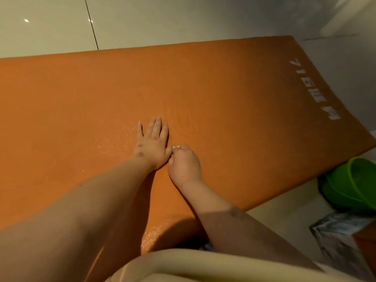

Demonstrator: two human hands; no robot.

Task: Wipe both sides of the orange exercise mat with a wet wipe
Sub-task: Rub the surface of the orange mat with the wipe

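Left hand [152, 143] lies flat, palm down, fingers straight & slightly spread, pressing on orange mat [223, 88]. Right hand [184, 161] is just beside it, fingers curled round a small white wipe [176, 147], only a scrap showing, held against the mat. Mat is rectangular, fine-grained, foam-like, w/ white lettering [311, 90] nr far end and wet sparkle left of the hands. It lies flat on glossy pale tile floor [142, 21]. Green plastic basin [350, 184] sits off its rt edge.

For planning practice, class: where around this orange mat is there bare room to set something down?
Free: the mat left of the left hand; the stretch between right hand and white lettering; floor tiles beyond the far edge. Crowded: near right, by the green basin and silvery packet.
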